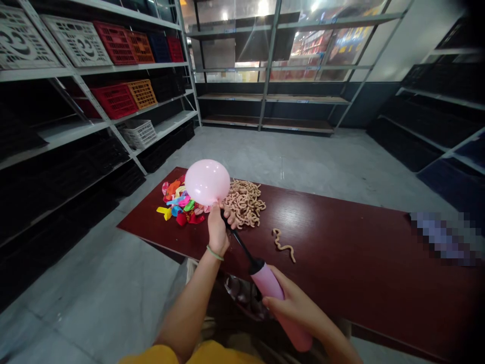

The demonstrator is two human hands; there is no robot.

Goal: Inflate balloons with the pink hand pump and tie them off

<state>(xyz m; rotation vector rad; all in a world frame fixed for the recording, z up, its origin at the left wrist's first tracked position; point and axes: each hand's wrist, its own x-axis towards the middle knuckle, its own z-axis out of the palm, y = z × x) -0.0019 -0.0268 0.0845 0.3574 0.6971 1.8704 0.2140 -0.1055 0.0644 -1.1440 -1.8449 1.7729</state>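
My left hand [219, 230] pinches the neck of a round, inflated pale pink balloon [207, 182] where it meets the black nozzle of a pink hand pump [269, 288]. My right hand [295, 308] is wrapped around the pump's pink barrel. Just behind the balloon lies a heap of deflated balloons in mixed colours [178, 206], partly hidden by it. A pile of tan twisted balloon-like strips [244, 203] sits to its right, close to my left hand. One loose strip [282, 244] lies apart on the dark red wooden table [352, 253].
Metal shelves [94, 76] holding red, orange, blue and white crates line the left. Further shelving stands ahead and right. A pixelated patch [447, 237] covers the table's right end. A grey floor surrounds the table, and a dark metallic object [242, 298] sits below its near edge.
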